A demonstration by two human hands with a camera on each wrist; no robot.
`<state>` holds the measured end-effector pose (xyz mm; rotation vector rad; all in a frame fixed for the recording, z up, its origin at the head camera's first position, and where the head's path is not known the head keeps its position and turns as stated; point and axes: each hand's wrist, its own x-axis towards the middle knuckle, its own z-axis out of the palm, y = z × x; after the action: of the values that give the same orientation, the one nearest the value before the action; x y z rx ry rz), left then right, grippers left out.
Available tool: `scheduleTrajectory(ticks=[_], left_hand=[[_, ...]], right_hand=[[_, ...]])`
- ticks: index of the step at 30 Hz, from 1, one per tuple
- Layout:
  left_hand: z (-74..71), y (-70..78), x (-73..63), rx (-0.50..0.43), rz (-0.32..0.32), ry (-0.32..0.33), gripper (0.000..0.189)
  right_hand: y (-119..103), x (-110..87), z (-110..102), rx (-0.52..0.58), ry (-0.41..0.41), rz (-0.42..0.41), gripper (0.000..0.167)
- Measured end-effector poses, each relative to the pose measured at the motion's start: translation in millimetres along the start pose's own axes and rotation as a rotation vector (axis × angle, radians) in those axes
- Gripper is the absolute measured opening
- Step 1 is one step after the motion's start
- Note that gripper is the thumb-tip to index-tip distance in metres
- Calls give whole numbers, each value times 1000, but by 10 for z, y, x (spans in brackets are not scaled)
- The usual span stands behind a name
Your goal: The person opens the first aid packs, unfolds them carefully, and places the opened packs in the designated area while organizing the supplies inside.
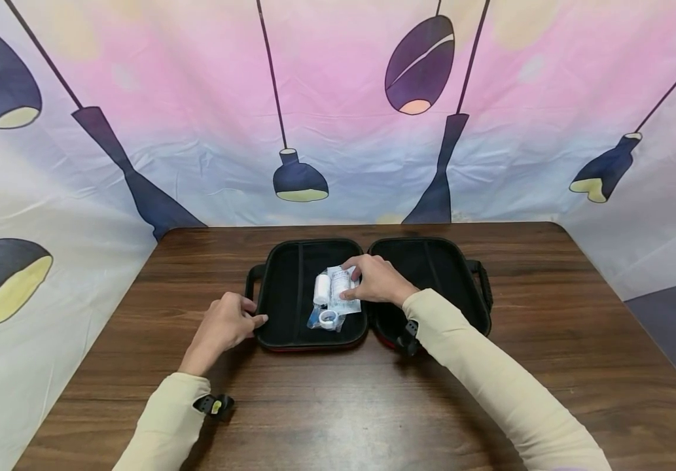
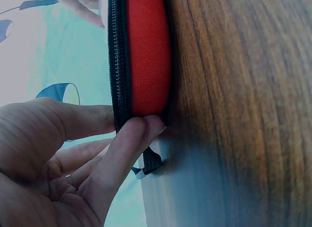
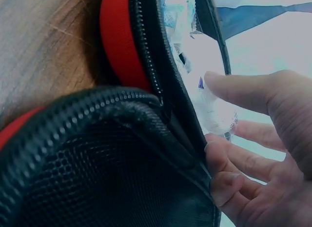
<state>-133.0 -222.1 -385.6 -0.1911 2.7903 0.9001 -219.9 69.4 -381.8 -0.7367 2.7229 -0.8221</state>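
A black-lined zip case (image 1: 281,294) with a red outer shell lies unfolded on the table. In its left half sit a white printed packet (image 1: 345,288), a white bandage roll (image 1: 322,289) and a roll of white tape (image 1: 328,319) in clear plastic. My right hand (image 1: 380,278) pinches the printed packet between thumb and fingers, near the case's middle fold. At the left end, my left hand (image 1: 227,325) grips the case's corner; the left wrist view shows thumb and finger at the zipper (image 2: 117,56) and red side (image 2: 148,56).
The case's right half (image 1: 420,275) has a mesh pocket (image 3: 112,183) and a carry handle (image 1: 481,282) at its outer end. Around the case is the brown wooden table (image 1: 338,399). A lamp-print cloth (image 1: 349,98) hangs behind the table's far edge.
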Motion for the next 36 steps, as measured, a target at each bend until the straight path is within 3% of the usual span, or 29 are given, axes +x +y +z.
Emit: scheduleTrajectory(ticks=[10,18,36], left_hand=[[6,-1,2,9,3,0,43],[7,-3,0,16,0,3,43],[3,-7,0,17,-1,-4,43]], right_hand=[[20,-8,-78,27,29,10,51],[104,-77,-274,64,61,12,53],[675,-429,-731,71,120,90,52]])
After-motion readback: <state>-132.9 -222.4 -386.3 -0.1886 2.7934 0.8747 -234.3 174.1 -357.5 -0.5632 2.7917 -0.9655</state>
